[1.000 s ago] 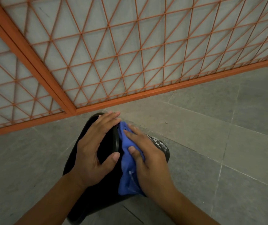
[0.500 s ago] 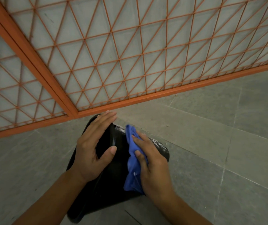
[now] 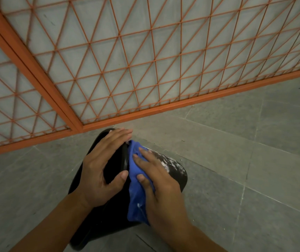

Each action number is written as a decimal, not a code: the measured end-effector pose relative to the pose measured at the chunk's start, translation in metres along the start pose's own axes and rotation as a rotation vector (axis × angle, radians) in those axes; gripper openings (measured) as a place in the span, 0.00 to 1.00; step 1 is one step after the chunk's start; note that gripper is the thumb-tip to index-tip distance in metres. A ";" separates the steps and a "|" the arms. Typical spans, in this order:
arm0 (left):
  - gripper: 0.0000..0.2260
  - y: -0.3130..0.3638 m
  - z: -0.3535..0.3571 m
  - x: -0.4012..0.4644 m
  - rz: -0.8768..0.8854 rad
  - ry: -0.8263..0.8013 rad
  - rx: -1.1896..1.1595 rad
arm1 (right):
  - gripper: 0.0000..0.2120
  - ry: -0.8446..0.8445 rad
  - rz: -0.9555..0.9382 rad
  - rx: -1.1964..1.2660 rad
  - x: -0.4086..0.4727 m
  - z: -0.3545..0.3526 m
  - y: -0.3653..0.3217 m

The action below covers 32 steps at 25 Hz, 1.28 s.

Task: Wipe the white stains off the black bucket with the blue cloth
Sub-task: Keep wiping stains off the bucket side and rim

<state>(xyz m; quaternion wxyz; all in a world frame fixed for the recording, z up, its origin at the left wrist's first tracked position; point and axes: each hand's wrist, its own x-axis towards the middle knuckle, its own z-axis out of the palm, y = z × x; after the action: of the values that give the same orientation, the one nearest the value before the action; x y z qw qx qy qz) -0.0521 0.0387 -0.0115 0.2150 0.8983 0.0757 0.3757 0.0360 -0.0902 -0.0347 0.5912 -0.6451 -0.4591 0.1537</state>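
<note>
Grey floor tiles [image 3: 254, 160] run up to an orange lattice fence [image 3: 127, 60] with pale panels behind it. The black bucket [image 3: 174, 171] lies on its side on the floor just before the fence. The left hand [image 3: 100, 171] rests on its rim, fingers straight. The right hand [image 3: 161, 186] presses the blue cloth [image 3: 136, 202] flat against the bucket's wall, beside white stains [image 3: 165, 165].
</note>
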 end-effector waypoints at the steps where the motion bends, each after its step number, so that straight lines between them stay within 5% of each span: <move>1: 0.29 -0.003 -0.001 -0.001 -0.015 0.004 0.007 | 0.18 -0.012 -0.021 -0.011 0.006 0.003 0.002; 5: 0.28 -0.010 -0.006 -0.002 -0.076 0.041 -0.014 | 0.17 0.055 0.065 0.025 0.008 0.005 0.015; 10: 0.26 -0.012 -0.006 -0.005 -0.094 0.050 -0.050 | 0.20 -0.051 -0.073 0.020 -0.001 0.021 0.000; 15: 0.28 -0.011 -0.003 -0.004 -0.111 0.075 -0.050 | 0.16 0.067 0.061 0.022 0.005 0.008 0.016; 27: 0.26 -0.010 0.000 -0.003 -0.069 0.042 -0.081 | 0.20 -0.046 -0.040 0.061 -0.002 0.008 -0.003; 32: 0.27 -0.007 -0.005 -0.006 -0.084 0.051 -0.037 | 0.19 0.017 0.099 -0.004 0.005 0.000 0.018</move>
<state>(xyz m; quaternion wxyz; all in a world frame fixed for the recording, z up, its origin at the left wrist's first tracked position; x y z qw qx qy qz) -0.0599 0.0448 -0.0156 0.2452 0.8803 0.1116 0.3905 0.0464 -0.0846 -0.0494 0.5853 -0.6697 -0.4218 0.1763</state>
